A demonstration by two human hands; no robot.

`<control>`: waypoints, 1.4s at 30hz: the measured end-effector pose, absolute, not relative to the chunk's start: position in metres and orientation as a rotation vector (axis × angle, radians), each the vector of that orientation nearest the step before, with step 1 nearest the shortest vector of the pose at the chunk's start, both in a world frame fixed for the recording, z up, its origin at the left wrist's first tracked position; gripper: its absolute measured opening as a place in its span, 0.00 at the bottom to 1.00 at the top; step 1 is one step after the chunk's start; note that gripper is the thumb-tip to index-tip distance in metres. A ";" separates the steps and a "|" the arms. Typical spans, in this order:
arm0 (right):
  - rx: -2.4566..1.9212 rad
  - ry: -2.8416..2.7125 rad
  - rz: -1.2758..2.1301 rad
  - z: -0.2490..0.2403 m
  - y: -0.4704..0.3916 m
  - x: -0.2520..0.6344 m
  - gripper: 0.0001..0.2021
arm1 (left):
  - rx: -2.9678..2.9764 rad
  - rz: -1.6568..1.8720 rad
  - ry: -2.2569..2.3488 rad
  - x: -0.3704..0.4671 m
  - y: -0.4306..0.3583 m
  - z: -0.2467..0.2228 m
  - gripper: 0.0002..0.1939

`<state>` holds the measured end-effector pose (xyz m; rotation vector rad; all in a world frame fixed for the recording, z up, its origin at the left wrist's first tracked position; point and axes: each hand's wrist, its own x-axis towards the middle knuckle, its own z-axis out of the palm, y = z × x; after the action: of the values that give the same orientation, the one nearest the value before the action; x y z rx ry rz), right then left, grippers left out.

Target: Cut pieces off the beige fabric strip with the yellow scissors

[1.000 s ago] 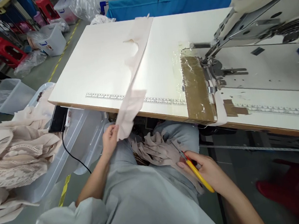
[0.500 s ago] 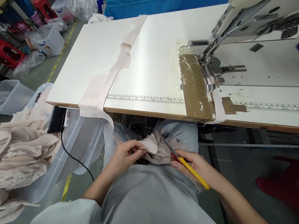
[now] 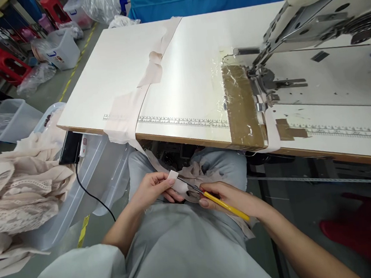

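Yellow-handled scissors [image 3: 226, 205], right hand [image 3: 231, 194], lower centre of the frame; the fingers wrap the handles, blades angled up and left. Left hand [image 3: 151, 189], just left of them: fingers pinch a small pale cloth piece [image 3: 172, 174], thumb on top, its end poking up past the thumb. Blade tips lie right by the cloth; cannot tell whether they touch it or how far the blades are parted.

Pale cloth strip [image 3: 123, 114] runs from upper centre down across the tabletop [image 3: 186, 78], over the front edge and toward the lap. Whether it joins the pinched piece is unclear. Bunched cloth [image 3: 204, 174] lies on the lap behind the blades. Sewing machine [image 3: 318, 28] fills the upper right, brown tape [image 3: 241, 108] just left of its needle area. Pale cloth pile [image 3: 24, 187] heaps over a clear bin [image 3: 68, 214], left side; black device [image 3: 70, 147] beside it.

Handling, judged by look: cloth is thin, light, soft, limp, likely to fold or curl, probably snags easily on a blade point. Best grip is a flat pinch near the edge, fingertips well off the blades, with slight tension so it does not sag. Scissors look stiff, slim and fairly light; hold by the yellow handles, never the metal, tips kept away from the left thumb.
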<state>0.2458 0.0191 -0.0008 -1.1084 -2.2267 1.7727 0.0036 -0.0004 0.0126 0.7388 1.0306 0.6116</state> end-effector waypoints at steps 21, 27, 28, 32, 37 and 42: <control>-1.354 -2.537 1.228 -0.005 0.015 0.238 0.26 | 0.718 0.595 1.064 0.000 0.003 0.001 0.22; -1.382 -2.605 1.095 0.002 0.017 0.231 0.23 | 0.728 0.587 1.050 -0.001 0.001 0.002 0.21; -1.383 -2.591 1.109 0.002 0.017 0.231 0.24 | 0.732 0.581 1.051 -0.001 0.001 0.002 0.21; -1.398 -2.503 1.189 -0.002 0.017 0.233 0.25 | 0.756 0.559 1.075 -0.001 0.002 0.003 0.22; -1.286 -2.193 1.314 -0.006 0.012 0.224 0.17 | 0.765 0.516 1.047 0.020 -0.003 0.001 0.26; -1.198 -1.927 1.234 -0.007 0.003 0.221 0.10 | 1.428 0.495 1.148 0.014 0.035 0.038 0.16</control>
<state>0.2209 0.0035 -0.0067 -1.1978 -1.9274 1.2343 0.0141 0.0349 0.0378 1.4279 1.1481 0.4950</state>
